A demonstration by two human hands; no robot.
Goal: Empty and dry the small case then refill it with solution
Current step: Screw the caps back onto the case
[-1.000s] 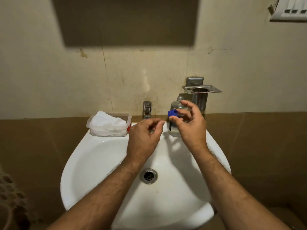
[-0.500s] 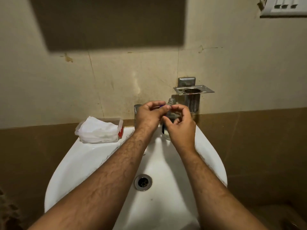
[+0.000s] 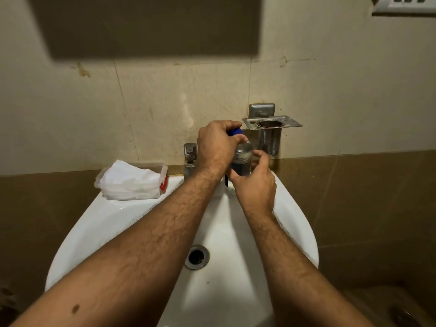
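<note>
Here a small blue plastic cap [image 3: 236, 131] is pinched by the left hand [image 3: 215, 147], while the clear solution bottle [image 3: 242, 159] is gripped by the right hand [image 3: 256, 185] above the white ceramic sink [image 3: 106, 218]

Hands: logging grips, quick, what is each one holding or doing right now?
Left hand: closed on the blue piece.
Right hand: fingers curled around the bottle.

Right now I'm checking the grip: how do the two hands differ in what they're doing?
The left hand is curled over a blue piece above the bottle; the right hand sits lower, fingers loosely around the bottle's side. Both are at the basin's back edge.
</note>
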